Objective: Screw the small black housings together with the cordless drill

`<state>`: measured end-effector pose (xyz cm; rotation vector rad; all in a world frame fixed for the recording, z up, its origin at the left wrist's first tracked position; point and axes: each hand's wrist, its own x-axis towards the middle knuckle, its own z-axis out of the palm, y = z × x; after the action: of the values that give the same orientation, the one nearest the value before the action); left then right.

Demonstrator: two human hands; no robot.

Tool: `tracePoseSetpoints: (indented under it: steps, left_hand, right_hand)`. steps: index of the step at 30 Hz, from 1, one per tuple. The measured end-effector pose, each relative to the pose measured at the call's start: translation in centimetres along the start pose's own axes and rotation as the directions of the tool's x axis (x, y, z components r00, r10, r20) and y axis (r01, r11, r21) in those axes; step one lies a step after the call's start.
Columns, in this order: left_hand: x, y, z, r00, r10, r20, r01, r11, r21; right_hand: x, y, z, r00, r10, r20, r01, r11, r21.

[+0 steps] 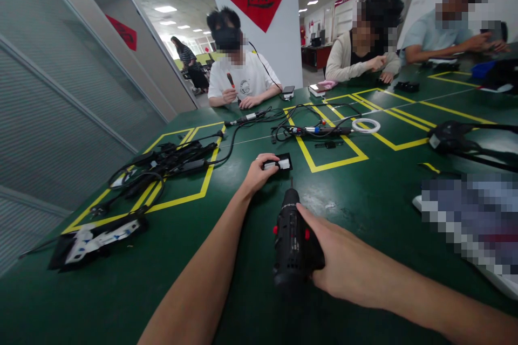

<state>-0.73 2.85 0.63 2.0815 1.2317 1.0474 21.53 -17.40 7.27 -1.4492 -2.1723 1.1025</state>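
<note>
My right hand (327, 248) is wrapped round the grip of a black cordless drill (288, 242) with red buttons on its sides. The drill's thin bit (292, 182) points away from me, toward a small black piece with a white block (285, 164). My left hand (261, 172) grips this small black-and-white piece on the green tabletop, its fingers closed over the left end. The bit's tip appears just short of the piece; whether they touch I cannot tell. My left fingers partly hide the piece.
Tangled black cables (174, 164) lie on the left, near a white-and-black part (103, 240). A screwdriver-like tool with a cord (319, 130) and a white ring (366, 126) lie ahead. At right is a black strapped object (449, 137). Several people sit across the green table (194, 259).
</note>
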Motion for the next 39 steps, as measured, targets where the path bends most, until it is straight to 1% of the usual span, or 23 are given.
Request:
tracePoseSetpoints:
  steps: [2,4,6,9,11,14,20,22,24,26,27,28,29,30,31,32,33,34,35,37,39]
  left_hand:
    - [-0.3,0.5,0.1,0.995,0.081,-0.056,-0.074,0.99,0.124]
    - [-0.7,0.9,0.1,0.984,0.16,-0.073,-0.137,0.959,0.25]
    - [-0.9,1.1,0.0,0.973,0.227,-0.031,-0.202,0.915,0.348]
    - [-1.0,1.0,-0.2,0.954,0.293,0.061,-0.289,0.852,0.436]
    - [-0.9,0.8,-0.2,0.947,0.312,0.081,-0.313,0.825,0.472]
    - [-0.9,0.6,-0.1,0.944,0.322,0.073,-0.313,0.806,0.503]
    - [-1.1,1.3,0.2,0.943,0.33,0.052,-0.31,0.803,0.509]
    - [-1.2,1.7,0.3,0.94,0.338,0.044,-0.313,0.805,0.503]
    - [-1.3,2.0,0.4,0.938,0.345,0.021,-0.308,0.808,0.502]
    - [-1.3,2.3,0.5,0.936,0.351,-0.009,-0.298,0.808,0.507]
    - [-1.4,2.4,0.5,0.934,0.356,-0.021,-0.296,0.808,0.51]
    - [-1.4,2.5,0.5,0.931,0.363,-0.032,-0.297,0.807,0.511]
    - [-1.5,2.7,0.6,0.927,0.372,-0.041,-0.301,0.806,0.51]
    - [-1.5,2.8,0.6,0.922,0.384,-0.047,-0.309,0.805,0.507]
    - [-1.6,2.9,0.6,0.917,0.395,-0.052,-0.318,0.804,0.502]
    - [-1.6,3.0,0.7,0.913,0.405,-0.052,-0.328,0.803,0.497]
    - [-1.7,3.2,0.8,0.909,0.415,-0.046,-0.341,0.802,0.49]
    - [-1.7,3.3,0.8,0.905,0.425,-0.031,-0.359,0.798,0.484]
    - [-1.7,3.5,0.9,0.9,0.436,-0.006,-0.381,0.792,0.478]
    - [-1.6,3.7,1.1,0.887,0.46,0.045,-0.425,0.772,0.473]
    - [-1.5,3.8,1.3,0.87,0.486,0.079,-0.46,0.746,0.481]
  right_hand:
    - [0.0,0.2,0.9,0.999,0.013,0.03,-0.01,0.995,-0.097]
    - [0.0,0.1,1.4,0.998,0.045,0.042,-0.037,0.982,-0.186]
    - [0.1,-0.1,1.6,0.998,0.058,0.038,-0.047,0.97,-0.237]
    - [0.1,-0.4,1.7,0.999,0.033,0.027,-0.024,0.961,-0.274]
    - [0.1,-0.4,1.7,1.0,0.018,0.013,-0.013,0.952,-0.305]
    - [0.4,-0.5,2.0,1.0,0.009,-0.019,-0.015,0.941,-0.338]
    - [0.9,-1.0,2.5,0.998,0.04,-0.044,-0.054,0.928,-0.368]
    - [0.9,-1.1,2.3,0.998,0.034,-0.043,-0.049,0.911,-0.409]
    - [1.2,-1.3,1.8,1.0,0.005,-0.031,-0.018,0.903,-0.429]
    - [1.9,-1.5,0.9,0.997,-0.067,-0.032,0.049,0.918,-0.394]
    - [2.5,-1.5,0.3,0.992,-0.113,-0.052,0.089,0.936,-0.341]
    - [3.3,-1.6,-0.3,0.979,-0.158,-0.13,0.118,0.954,-0.274]
    - [4.4,-1.5,-0.9,0.951,-0.198,-0.238,0.146,0.965,-0.219]
    - [5.6,-1.4,-1.4,0.908,-0.223,-0.354,0.172,0.97,-0.172]
    - [7.0,-1.1,-1.7,0.848,-0.224,-0.48,0.19,0.975,-0.118]
    - [8.4,-0.8,-1.9,0.795,-0.218,-0.566,0.227,0.972,-0.056]
    - [9.9,-0.4,-2.0,0.754,-0.205,-0.624,0.277,0.961,0.019]
    - [11.2,0.2,-1.9,0.743,-0.195,-0.641,0.292,0.955,0.048]
    - [12.5,0.7,-1.8,0.743,-0.187,-0.642,0.3,0.951,0.071]
    - [14.4,1.9,-1.3,0.761,-0.176,-0.625,0.326,0.936,0.134]
    - [15.7,2.9,-0.8,0.776,-0.193,-0.6,0.37,0.91,0.185]
